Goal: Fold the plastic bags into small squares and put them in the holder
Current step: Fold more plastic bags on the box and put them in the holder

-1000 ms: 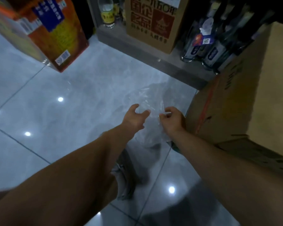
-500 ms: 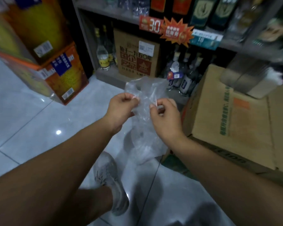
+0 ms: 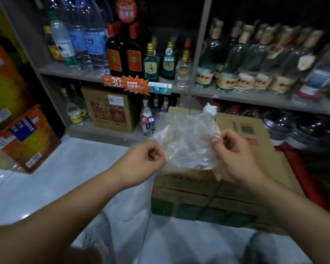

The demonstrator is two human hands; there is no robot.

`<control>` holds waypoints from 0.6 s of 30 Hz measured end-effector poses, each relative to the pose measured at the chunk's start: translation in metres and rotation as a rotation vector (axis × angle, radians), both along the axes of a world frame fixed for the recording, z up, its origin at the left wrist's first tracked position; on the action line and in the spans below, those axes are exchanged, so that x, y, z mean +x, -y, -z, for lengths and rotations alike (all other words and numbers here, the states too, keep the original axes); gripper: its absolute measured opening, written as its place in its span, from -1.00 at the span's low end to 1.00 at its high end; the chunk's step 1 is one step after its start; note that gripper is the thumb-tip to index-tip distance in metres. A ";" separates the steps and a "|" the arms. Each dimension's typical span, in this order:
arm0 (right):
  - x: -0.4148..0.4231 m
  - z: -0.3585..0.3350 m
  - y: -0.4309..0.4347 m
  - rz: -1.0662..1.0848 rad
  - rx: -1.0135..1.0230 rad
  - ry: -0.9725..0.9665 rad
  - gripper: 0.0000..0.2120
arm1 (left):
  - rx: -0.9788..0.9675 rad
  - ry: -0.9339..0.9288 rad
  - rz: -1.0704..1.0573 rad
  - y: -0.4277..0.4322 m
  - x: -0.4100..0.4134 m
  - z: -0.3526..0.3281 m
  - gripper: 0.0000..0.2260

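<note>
A clear plastic bag (image 3: 187,141) is stretched in the air between both hands, above the near edge of a cardboard box (image 3: 242,141) that stands on the tiled floor (image 3: 46,187). The left hand (image 3: 141,161) has its fingers curled and pinches the bag's left edge; the right hand (image 3: 234,155) pinches its right edge between thumb and fingertips. Behind the box, shelves (image 3: 227,96) carry rows of bottles (image 3: 244,60), and orange cartons (image 3: 25,140) are stacked at the left.

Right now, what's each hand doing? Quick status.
Left hand: fingers curled, pinching the left edge of the clear plastic bag.
Right hand: pinching the bag's right edge.
</note>
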State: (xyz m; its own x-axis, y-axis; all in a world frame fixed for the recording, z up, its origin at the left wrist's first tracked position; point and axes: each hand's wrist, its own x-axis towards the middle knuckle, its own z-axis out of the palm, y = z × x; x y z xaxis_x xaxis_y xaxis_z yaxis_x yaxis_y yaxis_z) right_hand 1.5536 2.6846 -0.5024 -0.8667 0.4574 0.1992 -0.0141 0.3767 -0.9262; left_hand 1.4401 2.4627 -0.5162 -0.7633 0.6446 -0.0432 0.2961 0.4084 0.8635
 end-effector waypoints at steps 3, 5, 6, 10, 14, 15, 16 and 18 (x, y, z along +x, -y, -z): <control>0.015 0.003 -0.033 0.085 -0.098 0.051 -0.81 | -0.048 0.003 0.011 -0.031 0.000 0.009 -0.91; 0.021 0.006 -0.050 0.108 -0.213 0.094 -0.83 | -0.096 -0.073 -0.005 -0.048 -0.001 0.010 -0.86; 0.023 0.008 -0.058 0.113 -0.249 0.108 -0.83 | -0.123 -0.125 -0.014 -0.056 0.000 0.008 -0.83; 0.022 0.008 -0.077 0.174 -0.136 0.068 -0.77 | 0.044 -0.207 -0.024 -0.090 0.005 -0.007 -0.87; 0.012 0.001 -0.081 0.154 -0.048 0.008 -0.76 | 0.127 -0.206 0.091 -0.117 0.009 -0.012 -0.82; 0.010 -0.003 -0.080 0.126 -0.038 -0.003 -0.81 | 0.123 -0.172 0.089 -0.122 0.007 -0.012 -0.81; 0.008 -0.006 -0.079 0.086 -0.023 -0.012 -0.85 | 0.141 -0.132 0.059 -0.126 0.005 -0.013 -0.81; 0.009 -0.011 -0.075 -0.024 0.064 -0.006 -0.86 | 0.211 -0.124 -0.062 -0.132 -0.004 -0.017 -0.80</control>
